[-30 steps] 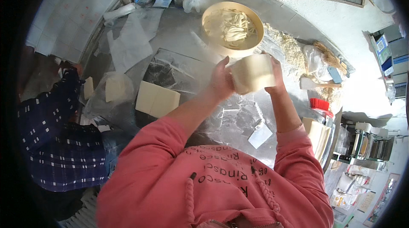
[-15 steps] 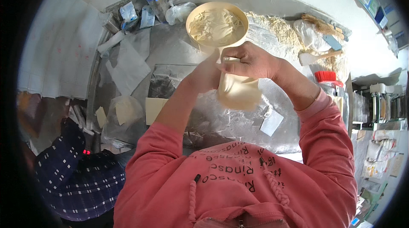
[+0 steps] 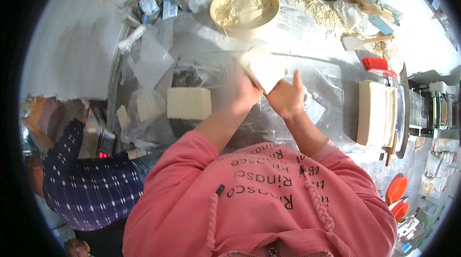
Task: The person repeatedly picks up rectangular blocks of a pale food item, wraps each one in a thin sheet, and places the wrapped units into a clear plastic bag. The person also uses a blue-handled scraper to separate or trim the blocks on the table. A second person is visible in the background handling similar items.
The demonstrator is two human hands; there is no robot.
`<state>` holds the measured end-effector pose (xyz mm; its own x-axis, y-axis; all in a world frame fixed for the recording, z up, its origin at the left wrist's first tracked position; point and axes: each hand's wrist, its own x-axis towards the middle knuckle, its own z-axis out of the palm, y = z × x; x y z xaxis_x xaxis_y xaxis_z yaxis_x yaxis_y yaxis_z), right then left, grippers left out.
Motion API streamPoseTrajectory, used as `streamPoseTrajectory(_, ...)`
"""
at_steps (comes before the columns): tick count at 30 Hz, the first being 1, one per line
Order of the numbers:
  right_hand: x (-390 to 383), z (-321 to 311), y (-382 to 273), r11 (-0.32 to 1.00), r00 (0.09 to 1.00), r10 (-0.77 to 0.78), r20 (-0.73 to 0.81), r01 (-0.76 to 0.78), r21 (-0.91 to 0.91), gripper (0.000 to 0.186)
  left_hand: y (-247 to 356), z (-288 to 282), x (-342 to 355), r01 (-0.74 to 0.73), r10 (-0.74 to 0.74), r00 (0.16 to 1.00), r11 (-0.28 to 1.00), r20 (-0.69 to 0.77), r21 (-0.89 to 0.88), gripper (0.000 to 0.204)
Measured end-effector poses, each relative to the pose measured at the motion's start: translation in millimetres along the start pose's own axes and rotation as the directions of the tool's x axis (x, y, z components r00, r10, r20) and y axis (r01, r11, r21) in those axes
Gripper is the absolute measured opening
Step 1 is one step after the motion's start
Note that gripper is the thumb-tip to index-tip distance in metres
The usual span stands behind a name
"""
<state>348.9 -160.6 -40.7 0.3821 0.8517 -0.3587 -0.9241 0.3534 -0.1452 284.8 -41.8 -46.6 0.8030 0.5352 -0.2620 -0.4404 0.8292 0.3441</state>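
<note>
From my remote seat I have the stack of pale dough sheets (image 3: 265,68) over the middle of the floured worktop (image 3: 331,77), tilted, just beyond and between my two hands. My left hand (image 3: 246,88) is at its lower left edge; motion blur smears the fingers, so I cannot tell how firmly they close on it. My right hand (image 3: 286,99) is opened out at the lower right corner, thumb raised clear of the dough, palm turned toward it, and the two hands nearly meet at the stack's near tip. Just beside my right wrist a white card (image 3: 315,111) lies flat. Left of my left forearm sits a second block of sheets (image 3: 189,104), with a clear plastic bag (image 3: 161,121) beyond it. Past the stack stands a round tub (image 3: 245,33) of dough strips; to its right, loose scraps (image 3: 312,8) spread along the back edge. Farther right are a red brush (image 3: 374,64) and a long dough stack (image 3: 377,113).
</note>
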Motion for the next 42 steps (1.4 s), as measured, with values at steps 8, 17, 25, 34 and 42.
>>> streamPoseTrajectory(8, 23.2, 11.1, -25.1, 0.568, 0.970, -0.216, -0.112, 0.032, -0.822, 0.039, 14.4, 17.5, -49.3, 0.104, -0.008, 0.966, 0.927, -0.259, 0.359, 0.057)
streamPoseTrajectory(17, -10.8, 141.1, 59.1, 0.145, 0.977, 0.140, 0.159, 0.139, -0.980, 0.047, 121.4, -45.4, -92.1, 0.218, -0.313, 0.919, 0.910, 0.239, 0.353, 0.082)
streamPoseTrajectory(25, 91.4, 188.8, 285.3, -0.728, 0.843, 0.537, -0.006, 0.460, -0.509, 0.052, 233.5, -165.1, -185.2, -0.022, 0.021, 0.991, 1.000, 0.131, 0.012, 0.059)
streamPoseTrajectory(34, 273.8, 113.0, 505.7, -0.393, 0.456, 0.890, -0.013, 0.752, -0.529, 0.061, 348.6, -316.0, -222.9, -0.355, 0.657, 0.713, 0.639, -0.245, 0.683, 0.045)
streamPoseTrajectory(42, 311.5, 57.3, 515.2, -0.522, 0.509, 0.832, -0.218, 0.587, -0.619, 0.062, 349.2, -270.2, -230.1, 0.357, 0.842, 0.509, -0.020, -0.177, 0.934, 0.041)
